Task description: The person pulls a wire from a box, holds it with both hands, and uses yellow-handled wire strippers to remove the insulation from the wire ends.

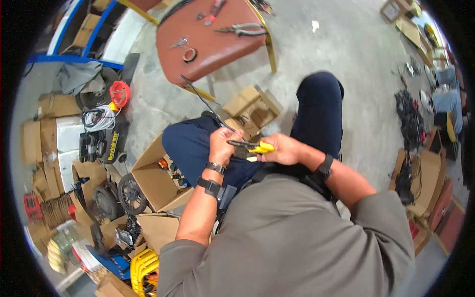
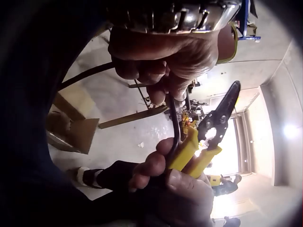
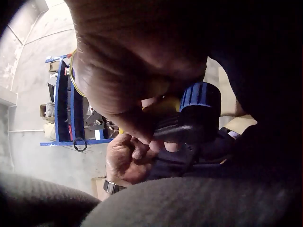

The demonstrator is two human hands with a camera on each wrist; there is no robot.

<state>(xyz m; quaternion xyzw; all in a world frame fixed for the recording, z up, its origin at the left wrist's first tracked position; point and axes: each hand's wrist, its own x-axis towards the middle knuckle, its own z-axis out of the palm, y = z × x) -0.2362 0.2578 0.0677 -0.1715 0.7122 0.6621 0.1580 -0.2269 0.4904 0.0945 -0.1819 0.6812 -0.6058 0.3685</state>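
A dark cable (image 1: 200, 95) runs from near the chair into the left hand (image 1: 221, 144), whose fingers grip it. The right hand (image 1: 284, 150) holds a yellow-handled tool (image 1: 261, 148) with dark metal jaws. In the left wrist view the left hand (image 2: 165, 54) pinches the cable (image 2: 175, 125) above the right hand (image 2: 182, 189), and the tool's dark head (image 2: 218, 118) points up, beside the cable. The right wrist view has the right hand (image 3: 128, 75) over the left hand (image 3: 127, 161); a black thing with a ribbed blue end (image 3: 201, 96) shows beside it, unclear what.
Pliers (image 1: 242, 29), a tape roll (image 1: 189, 54) and small parts lie on a brown chair seat (image 1: 217, 54). An open carton (image 1: 148, 171) stands by the left leg, another (image 1: 251, 111) between the legs and chair. Boxes, wheels and cables crowd both sides.
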